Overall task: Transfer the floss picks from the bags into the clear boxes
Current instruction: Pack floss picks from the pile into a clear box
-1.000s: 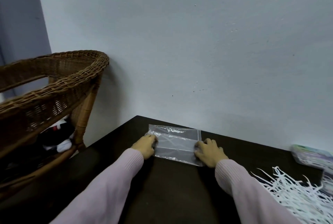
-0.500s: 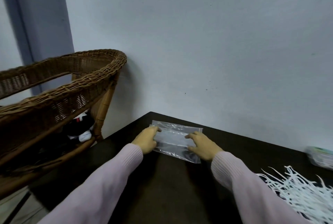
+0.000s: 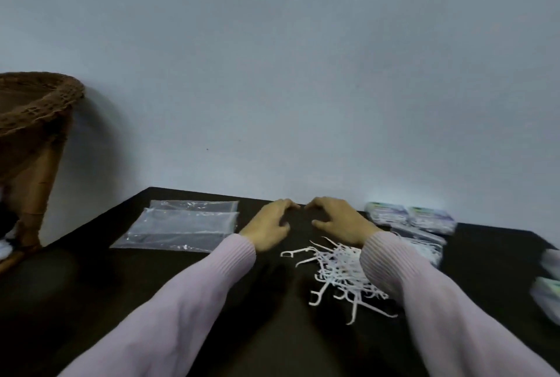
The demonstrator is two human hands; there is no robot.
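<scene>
Domestic room, likely home. Brown woven wicker chair (image 3: pixel 39 103) stands at left beside dark matte table (image 3: pixel 91 285); plain pale blue-grey painted wall (image 3: pixel 303 73) runs behind table's far edge.

The person wears a pale pink, long-sleeved knit top. Both sleeves are soft and loose along the forearms, with light folds in the fabric, and each ends at the wrist in a snug ribbed cuff with fine lengthwise ribs. The left hand (image 3: pixel 266 226) and the right hand (image 3: pixel 341 220) are bare, with no rings, watch or gloves visible on the fingers (image 3: pixel 288 203).
</scene>
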